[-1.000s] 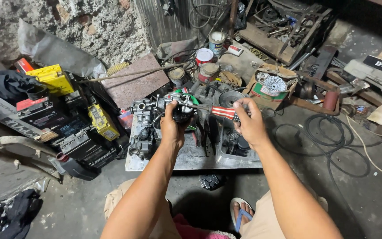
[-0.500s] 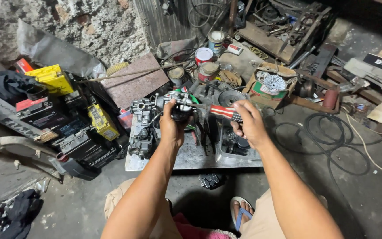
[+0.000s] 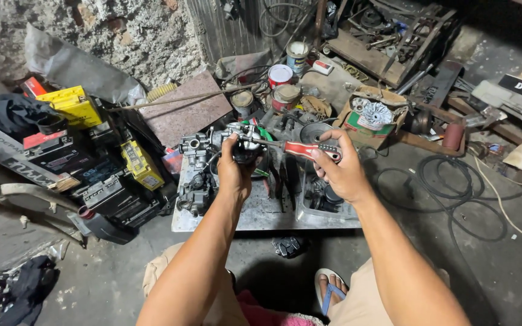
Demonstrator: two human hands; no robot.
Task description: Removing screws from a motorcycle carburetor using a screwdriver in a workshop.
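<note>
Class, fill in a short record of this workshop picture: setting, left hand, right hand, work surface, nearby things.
Setting: cluttered workshop floor, seen from above
Left hand: grips a small metal engine part, raised above the tray
Right hand: holds a red-handled screwdriver, its tip at the part
Work surface: metal tray with more engine parts
Nearby things: yellow boxes at left, paint tins behind, black cable at right

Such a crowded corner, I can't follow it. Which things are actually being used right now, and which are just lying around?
In use:
left hand holding a small metal engine part
right hand holding a red-handled screwdriver, tip at that part

Lying about:
paint tins
yellow boxes
black cable coil
cardboard box
metal tray
</note>
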